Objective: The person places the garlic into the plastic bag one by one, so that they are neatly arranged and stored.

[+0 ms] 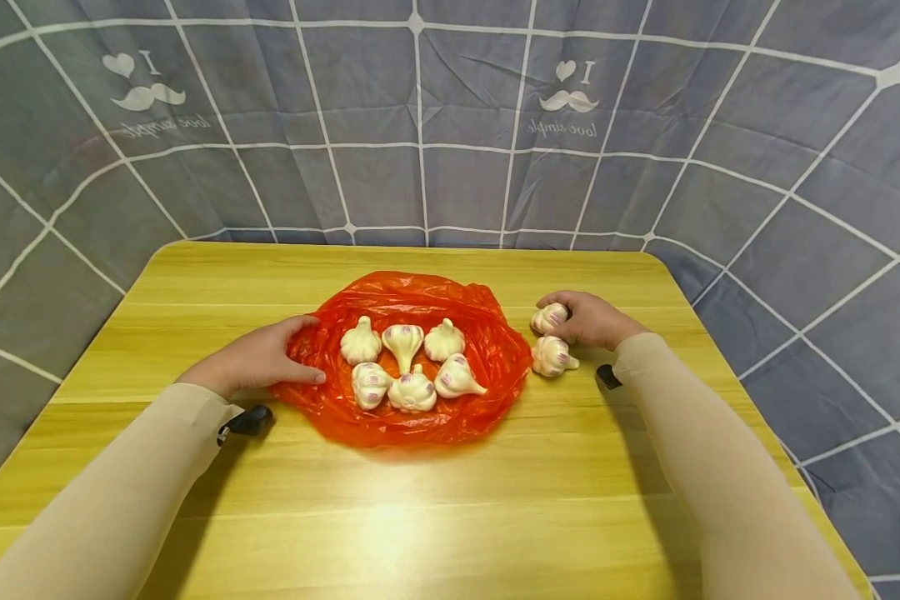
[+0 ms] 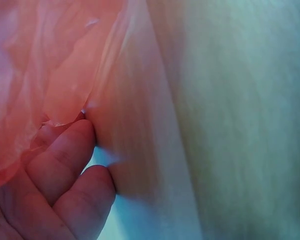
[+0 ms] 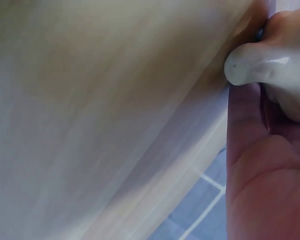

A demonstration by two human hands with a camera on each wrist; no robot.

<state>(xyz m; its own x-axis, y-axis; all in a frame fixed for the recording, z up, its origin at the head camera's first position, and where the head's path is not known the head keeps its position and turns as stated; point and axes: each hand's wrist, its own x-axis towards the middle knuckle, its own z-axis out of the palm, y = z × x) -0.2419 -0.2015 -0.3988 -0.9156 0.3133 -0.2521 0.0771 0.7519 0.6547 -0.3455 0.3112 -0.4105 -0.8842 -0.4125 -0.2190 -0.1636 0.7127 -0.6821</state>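
Observation:
A crumpled red plastic bag [image 1: 420, 292] lies spread on the table in the head view, with several white garlic bulbs [image 1: 412, 390] streaked with purple grouped on it. At its left edge my left hand [image 1: 251, 362] holds the plastic, thumb over the rim; in the left wrist view curled fingers [image 2: 65, 162] touch the hanging red film [image 2: 55, 55]. Right of the bag, my right hand [image 1: 594, 321] grips a garlic bulb [image 1: 546, 318], whose pale stem [image 3: 245, 64] shows in the right wrist view. Another garlic bulb [image 1: 551, 357] lies just in front of it, close to the bag.
The wooden table [image 1: 390, 517] has rounded far corners. Behind and around it hangs a grey curtain [image 1: 465, 92] with white grid lines. A black strap end [image 1: 251, 421] sticks out at the left wrist, another [image 1: 608, 377] at the right.

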